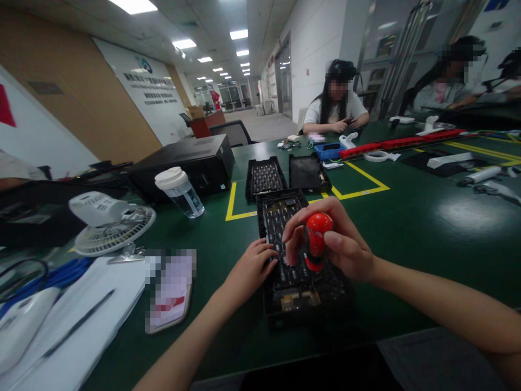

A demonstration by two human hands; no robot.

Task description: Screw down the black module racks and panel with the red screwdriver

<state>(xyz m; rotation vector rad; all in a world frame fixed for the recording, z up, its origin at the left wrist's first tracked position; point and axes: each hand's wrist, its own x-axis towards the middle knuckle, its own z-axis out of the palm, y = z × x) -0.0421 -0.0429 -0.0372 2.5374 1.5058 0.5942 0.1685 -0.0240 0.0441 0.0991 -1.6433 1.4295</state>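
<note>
A black case (pixel 299 320) lies on the green table in front of me, with rows of dark, rounded parts inside and a copper-coloured piece near its front end. My left hand (pixel 250 266) rests at the case's left edge, fingers stretched over the rim. Above the right half of the case, my right hand (pixel 348 244) has its fingers and thumb around a stubby screwdriver (pixel 318 228) with a red and black handle, held roughly upright. Its tip is too dark to make out. Beyond stand two similar black trays, one with rows of parts (pixel 265 176) and one with a flat dark surface (pixel 307 172).
To the left are a phone (pixel 173 293), papers with a pen (pixel 79 323), a white fan (pixel 114 222), a lidded cup (pixel 181 193) and a large black box (pixel 187 163). Yellow tape marks the table (pixel 362 190). A person (pixel 336 103) sits across, near a blue tray (pixel 329 151).
</note>
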